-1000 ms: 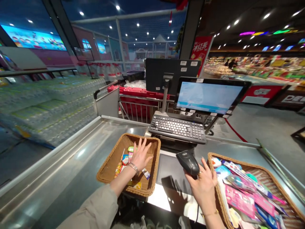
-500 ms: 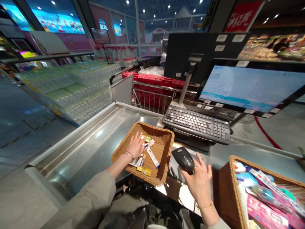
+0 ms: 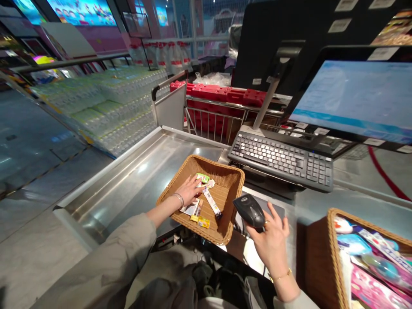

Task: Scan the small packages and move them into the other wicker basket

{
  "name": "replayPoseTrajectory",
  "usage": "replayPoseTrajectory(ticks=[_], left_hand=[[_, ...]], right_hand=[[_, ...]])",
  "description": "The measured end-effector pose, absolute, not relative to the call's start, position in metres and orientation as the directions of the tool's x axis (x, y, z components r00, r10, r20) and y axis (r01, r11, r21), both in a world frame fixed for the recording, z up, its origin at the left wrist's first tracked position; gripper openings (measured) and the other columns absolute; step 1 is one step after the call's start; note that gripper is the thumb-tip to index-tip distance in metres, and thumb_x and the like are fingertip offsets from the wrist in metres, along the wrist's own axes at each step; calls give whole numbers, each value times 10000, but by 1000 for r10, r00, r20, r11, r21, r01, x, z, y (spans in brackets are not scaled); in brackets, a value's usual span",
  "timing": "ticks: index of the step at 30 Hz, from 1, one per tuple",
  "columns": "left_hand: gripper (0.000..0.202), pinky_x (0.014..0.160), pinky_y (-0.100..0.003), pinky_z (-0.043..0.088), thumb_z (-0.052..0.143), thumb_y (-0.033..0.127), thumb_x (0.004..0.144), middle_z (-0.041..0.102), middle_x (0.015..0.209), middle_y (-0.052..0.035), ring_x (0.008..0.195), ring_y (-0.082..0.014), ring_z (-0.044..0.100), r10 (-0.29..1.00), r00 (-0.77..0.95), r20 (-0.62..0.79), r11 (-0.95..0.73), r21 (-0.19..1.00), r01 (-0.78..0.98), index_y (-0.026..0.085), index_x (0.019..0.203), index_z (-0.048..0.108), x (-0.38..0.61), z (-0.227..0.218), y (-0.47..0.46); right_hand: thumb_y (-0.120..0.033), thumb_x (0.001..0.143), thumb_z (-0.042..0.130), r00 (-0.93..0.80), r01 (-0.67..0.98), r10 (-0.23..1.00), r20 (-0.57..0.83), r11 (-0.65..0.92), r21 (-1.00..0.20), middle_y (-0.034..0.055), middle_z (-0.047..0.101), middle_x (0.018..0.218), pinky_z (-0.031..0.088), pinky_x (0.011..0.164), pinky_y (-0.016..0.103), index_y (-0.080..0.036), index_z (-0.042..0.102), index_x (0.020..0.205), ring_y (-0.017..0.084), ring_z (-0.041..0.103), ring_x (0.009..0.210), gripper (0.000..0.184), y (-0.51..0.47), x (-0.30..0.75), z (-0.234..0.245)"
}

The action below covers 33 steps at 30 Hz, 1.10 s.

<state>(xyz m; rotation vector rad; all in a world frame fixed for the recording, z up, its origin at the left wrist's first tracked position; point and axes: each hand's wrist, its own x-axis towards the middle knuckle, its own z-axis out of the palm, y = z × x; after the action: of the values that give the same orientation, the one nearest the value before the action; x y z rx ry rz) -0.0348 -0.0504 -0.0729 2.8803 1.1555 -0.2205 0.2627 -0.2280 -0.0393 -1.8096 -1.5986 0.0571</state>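
My left hand (image 3: 189, 191) reaches into a brown woven basket (image 3: 237, 182), fingers stretched out and spread over small packaged items. By its fingertips are a green packet (image 3: 202, 178) and a long white packet (image 3: 211, 201) with a dark blue end. Below the palm lie a white card-like package (image 3: 190, 207) and a small yellow packet (image 3: 203, 222). My right hand (image 3: 273, 240) is closed around the rear of a black barcode scanner (image 3: 249, 210), with some fingers raised. The scanner is held just right of the basket, its head pointing towards it.
A metal counter (image 3: 128, 180) carries the basket. A black keyboard (image 3: 283, 159) and a lit monitor (image 3: 357, 98) stand behind. Another woven basket (image 3: 333, 257) full of colourful packages is at the right. Beyond the counter are a shopping cart (image 3: 212, 118) and stacked bottles (image 3: 122, 98).
The view has tilted down and moved closer to the monitor. My left hand remains spread over the items in the basket, and my right hand keeps hold of the scanner.
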Motion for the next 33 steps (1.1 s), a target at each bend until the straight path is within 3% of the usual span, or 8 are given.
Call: replayPoseTrajectory(ticks=[5,11,17,22,27,33], left_hand=[[618,1138,-560,134,753,308,721,281,1555,-95,1443,-354,165,574,789,-220,-813,-43,580,332,1301,541,-30,-93,-38],[500,1121,-597,107,772,289,691,354,1529,-34,1438,-335,197,439,854,-281,-893,-30,449,407,1158,638,-24,-123,-29],[528,1122,-605,93,749,333,698,380,1515,-21,1448,-323,169,403,848,-345,-900,21,436,409,1201,609,-25,-136,-31],[440,1121,-594,117,734,306,701,457,1465,-22,1428,-293,251,426,863,-272,-892,35,451,385,1124,640,-30,-139,-35],[171,1137,-555,113,597,214,830,642,1247,11,1333,-213,419,417,876,-242,-897,48,440,325,934,677,-26,-138,-37],[213,1160,-468,128,542,99,840,719,824,31,916,-139,635,413,879,-238,-902,24,430,244,728,650,-14,-139,-40]], right_hand=[[-478,786,563,240,856,884,400,2,-517,50,702,1083,159,1079,623,-241,684,855,314,443,1291,275,-229,263,-42],[-465,806,540,258,859,888,381,-30,-510,51,698,1088,157,1091,606,-234,682,816,305,448,1290,271,-230,266,-40],[-468,804,537,267,863,883,387,-40,-503,52,695,1095,151,1095,601,-233,681,819,300,448,1289,276,-231,270,-43],[-457,803,546,273,857,889,367,-52,-513,43,693,1107,146,1094,618,-238,683,807,302,434,1305,258,-231,269,-44],[-456,805,542,287,851,890,355,-67,-521,40,693,1111,152,1094,617,-239,683,816,301,435,1305,259,-230,267,-41],[-462,805,543,286,851,883,372,-56,-522,39,697,1094,157,1085,617,-242,678,824,306,444,1295,259,-232,268,-41]])
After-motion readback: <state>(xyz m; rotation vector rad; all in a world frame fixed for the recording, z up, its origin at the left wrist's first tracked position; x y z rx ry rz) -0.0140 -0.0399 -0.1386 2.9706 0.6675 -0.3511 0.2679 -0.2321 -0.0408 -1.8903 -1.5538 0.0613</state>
